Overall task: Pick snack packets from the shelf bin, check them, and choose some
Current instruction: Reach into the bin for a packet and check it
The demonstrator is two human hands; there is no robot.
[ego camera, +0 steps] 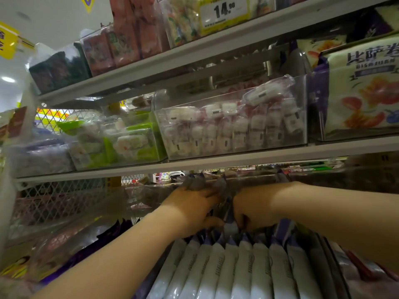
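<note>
Both hands reach into a shelf bin (pixel 151 188) of upright white-and-purple snack packets (pixel 244 268). My left hand (pixel 192 210) lies among the packets at the back of the row, fingers stretched toward the right, thumb curled under against a packet edge. My right hand (pixel 248 210) faces it from the right, its fingers curled down into the packets, pinching a purple-edged packet (pixel 230 221) between the two hands. The fingertips of both hands are partly hidden by the packets.
Above, a shelf carries clear bins of white-and-pink wrapped sweets (pixel 233 126) and green-wrapped ones (pixel 121 141). A large purple-and-white bag (pixel 364 93) stands at the right. A yellow price tag (pixel 224 11) hangs on the top shelf. Wire mesh (pixel 54 201) backs the left side.
</note>
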